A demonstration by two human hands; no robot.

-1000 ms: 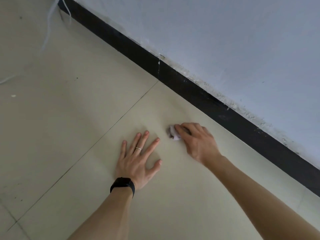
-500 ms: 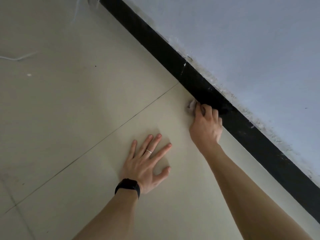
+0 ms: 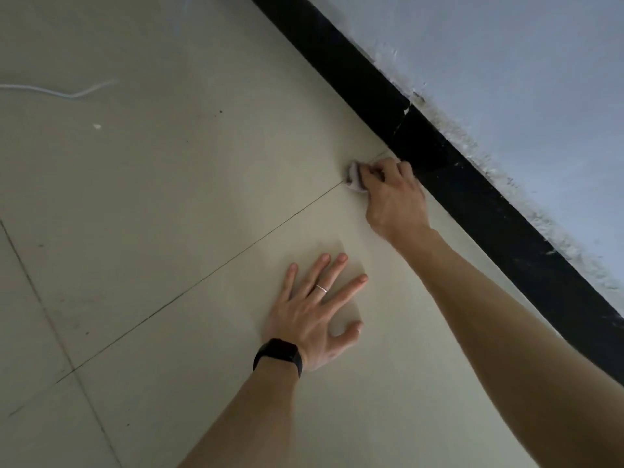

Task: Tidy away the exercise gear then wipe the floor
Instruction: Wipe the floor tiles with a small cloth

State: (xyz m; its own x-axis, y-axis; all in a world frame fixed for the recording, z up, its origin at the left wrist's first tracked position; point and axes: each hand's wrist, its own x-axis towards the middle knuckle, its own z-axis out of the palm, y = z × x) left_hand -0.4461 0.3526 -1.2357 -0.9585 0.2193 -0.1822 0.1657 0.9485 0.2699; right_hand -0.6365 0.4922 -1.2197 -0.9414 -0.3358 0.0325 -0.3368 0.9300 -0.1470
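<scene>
i look down on pale beige tiled floor (image 3: pixel 169 197), dull sheen, light dim and even. black skirting (image 3: pixel 472 184) cuts diagonally across my view. beyond skirting: pale blue-grey wall (image 3: pixel 506 62), paint rough and flaky along skirting's top edge. joint (image 3: pixel 403 119) with white chip breaks skirting. thin grout line (image 3: pixel 236 248) runs from skirting's foot out across floor. well away from skirting: white cable (image 3: pixel 60 92), small white speck (image 3: pixel 97 126), few dark flecks.

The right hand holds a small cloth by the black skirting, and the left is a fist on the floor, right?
Not a fist: the head view shows the left hand flat on the floor, fingers spread. The right hand does hold the cloth.
</scene>
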